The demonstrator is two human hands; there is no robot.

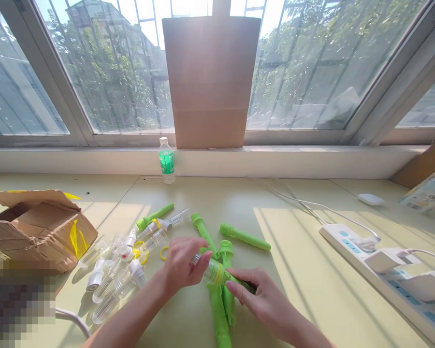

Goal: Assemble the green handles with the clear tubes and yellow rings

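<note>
Fingers of my left hand point(183, 266) are closed round the clear ribbed end of a green plastic tube point(214, 271). A thin yellow ring circles the joint between its clear and green parts. My right hand point(263, 295) pinches the green end between thumb and fingers. Beneath and around the hands lie several green threaded tubes, among them an upright-pointing tube point(226, 247), a tube at the right point(246, 237) and a tube near the front point(219, 314). Left of my left hand is a pile of clear plastic tubes point(110, 282), some with white caps point(94, 280), and yellow rings point(140, 251).
An open cardboard box point(63, 232) stands at the left. A plastic bottle point(166, 162) with a green label is by the windowsill. A white power strip point(351, 246) with plugs and cables lies at the right. A cardboard sheet point(210, 82) leans against the window.
</note>
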